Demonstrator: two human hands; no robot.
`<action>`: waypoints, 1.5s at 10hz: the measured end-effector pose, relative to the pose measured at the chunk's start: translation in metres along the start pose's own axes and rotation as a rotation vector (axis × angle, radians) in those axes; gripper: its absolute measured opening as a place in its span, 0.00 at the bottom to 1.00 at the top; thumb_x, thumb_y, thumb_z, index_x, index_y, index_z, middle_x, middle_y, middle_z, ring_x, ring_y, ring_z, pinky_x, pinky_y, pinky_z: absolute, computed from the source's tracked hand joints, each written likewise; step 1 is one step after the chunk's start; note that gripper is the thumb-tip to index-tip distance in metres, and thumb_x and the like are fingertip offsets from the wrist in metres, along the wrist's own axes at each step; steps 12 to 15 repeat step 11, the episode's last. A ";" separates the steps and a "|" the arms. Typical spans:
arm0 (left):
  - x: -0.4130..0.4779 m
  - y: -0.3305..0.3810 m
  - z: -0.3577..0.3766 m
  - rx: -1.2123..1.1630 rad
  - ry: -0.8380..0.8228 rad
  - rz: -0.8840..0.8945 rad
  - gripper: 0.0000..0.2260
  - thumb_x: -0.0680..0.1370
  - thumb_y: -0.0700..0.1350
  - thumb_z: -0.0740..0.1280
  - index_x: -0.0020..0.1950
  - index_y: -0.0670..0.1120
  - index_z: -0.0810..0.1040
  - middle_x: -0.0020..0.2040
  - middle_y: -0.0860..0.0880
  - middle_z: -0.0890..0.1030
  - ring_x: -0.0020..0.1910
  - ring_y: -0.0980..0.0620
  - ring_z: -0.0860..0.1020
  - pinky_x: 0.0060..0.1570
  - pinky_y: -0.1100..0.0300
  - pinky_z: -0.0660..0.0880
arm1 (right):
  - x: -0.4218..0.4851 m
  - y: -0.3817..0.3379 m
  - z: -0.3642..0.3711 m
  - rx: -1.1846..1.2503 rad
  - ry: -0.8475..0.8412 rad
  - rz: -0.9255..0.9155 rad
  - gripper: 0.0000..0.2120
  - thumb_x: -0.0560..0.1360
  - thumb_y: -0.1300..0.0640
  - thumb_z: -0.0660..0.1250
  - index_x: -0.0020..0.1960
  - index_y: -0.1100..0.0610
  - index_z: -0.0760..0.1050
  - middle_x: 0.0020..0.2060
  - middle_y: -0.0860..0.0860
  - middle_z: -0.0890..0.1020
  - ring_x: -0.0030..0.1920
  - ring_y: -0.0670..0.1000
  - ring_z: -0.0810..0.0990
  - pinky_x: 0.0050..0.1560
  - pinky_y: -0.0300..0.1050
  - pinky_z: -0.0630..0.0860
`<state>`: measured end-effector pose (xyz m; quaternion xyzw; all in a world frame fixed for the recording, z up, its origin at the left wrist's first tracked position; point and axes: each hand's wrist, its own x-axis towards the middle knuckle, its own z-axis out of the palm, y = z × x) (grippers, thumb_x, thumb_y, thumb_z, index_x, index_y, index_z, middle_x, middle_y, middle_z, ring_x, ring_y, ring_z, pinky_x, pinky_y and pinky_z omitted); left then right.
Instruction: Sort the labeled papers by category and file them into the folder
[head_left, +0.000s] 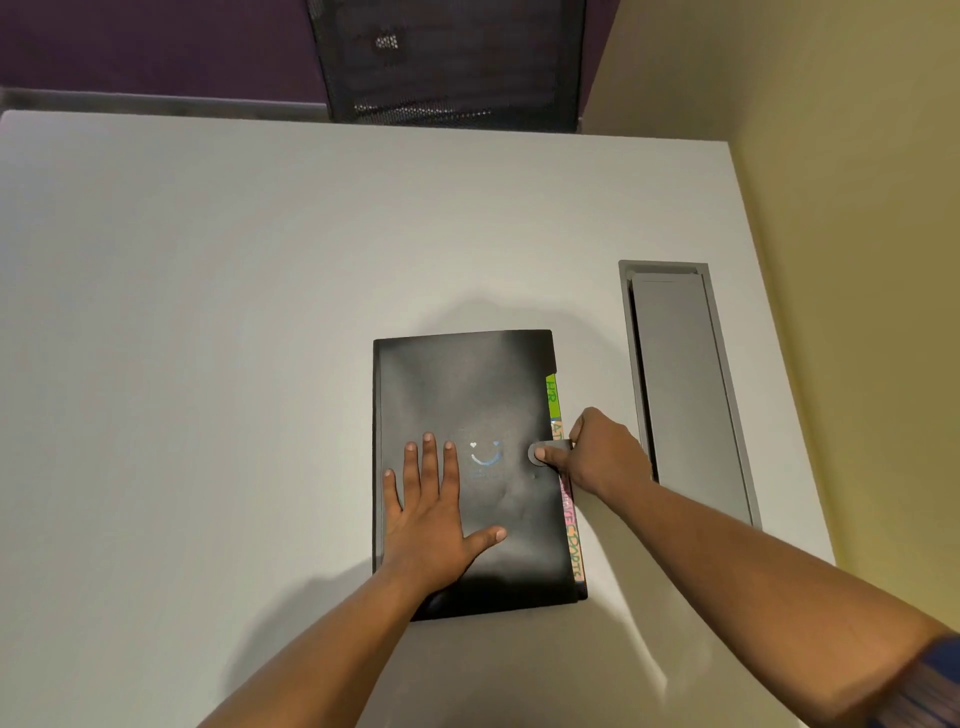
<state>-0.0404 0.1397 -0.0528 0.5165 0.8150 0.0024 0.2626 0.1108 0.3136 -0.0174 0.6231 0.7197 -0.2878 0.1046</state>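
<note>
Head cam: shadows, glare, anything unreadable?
Head view: soft light, diffuse shadows around the folder and across the near table; head view: grey sheen on the cover, no hard glare; head view: tab labels small, partly behind the right hand, only partly legible.

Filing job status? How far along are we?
Done, apparently: no loose papers show on the table; the folder lies closed, coloured index tabs along its right edge. In hand: left hand presses flat on the cover, right hand pinches the closure tab. Left: probably just fastening it, though it could equally be opening.
</note>
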 end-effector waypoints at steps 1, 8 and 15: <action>-0.003 -0.002 -0.003 -0.002 0.014 0.008 0.50 0.71 0.76 0.54 0.78 0.49 0.31 0.77 0.47 0.28 0.76 0.44 0.28 0.71 0.46 0.27 | -0.017 0.007 0.004 0.113 0.042 -0.044 0.25 0.68 0.36 0.73 0.52 0.53 0.70 0.42 0.49 0.79 0.46 0.55 0.80 0.41 0.46 0.72; -0.073 -0.056 0.009 0.091 0.053 0.145 0.42 0.73 0.70 0.35 0.80 0.45 0.38 0.81 0.47 0.38 0.79 0.47 0.37 0.76 0.51 0.37 | -0.133 0.033 0.069 0.228 0.102 -0.008 0.26 0.71 0.52 0.73 0.65 0.59 0.71 0.55 0.55 0.78 0.54 0.55 0.78 0.52 0.44 0.72; -0.109 -0.037 -0.028 0.117 0.248 0.053 0.41 0.76 0.67 0.45 0.80 0.41 0.52 0.81 0.43 0.51 0.80 0.44 0.50 0.77 0.48 0.51 | -0.164 0.035 0.044 0.132 0.188 -0.351 0.31 0.69 0.46 0.73 0.69 0.53 0.68 0.63 0.48 0.76 0.65 0.53 0.74 0.61 0.47 0.71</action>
